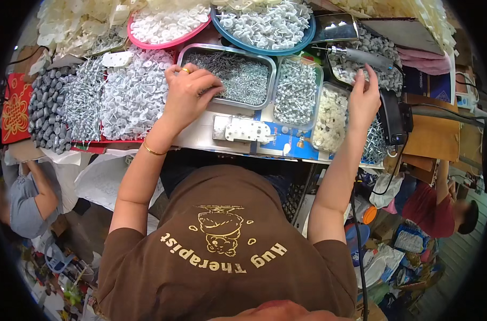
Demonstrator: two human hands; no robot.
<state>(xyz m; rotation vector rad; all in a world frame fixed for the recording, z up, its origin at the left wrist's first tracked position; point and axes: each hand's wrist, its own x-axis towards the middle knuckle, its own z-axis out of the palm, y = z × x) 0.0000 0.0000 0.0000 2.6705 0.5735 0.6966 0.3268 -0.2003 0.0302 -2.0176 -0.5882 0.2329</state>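
My left hand [192,90] is over the left part of a metal tray [271,88] of small screws, dark ones on the left and silvery ones on the right. Its thumb and fingers come together in a pinch; whatever lies between them is hidden. My right hand [365,99] is raised at the right with its fingers apart, just below an electric screwdriver [365,58]. Whether a fingertip touches the tool, I cannot tell. Between my hands, near the table's front edge, a white perforated plate [247,130] rests on a metal block [220,127].
Piles of grey plugs [51,101], silvery screws [84,99] and white round-headed parts [133,96] lie at left. A pink basin [174,44] and a blue basin [265,52] stand behind. Right of the tray are tubs of screws [296,93] and cream pieces [329,115], and a black box [394,117] with cables.
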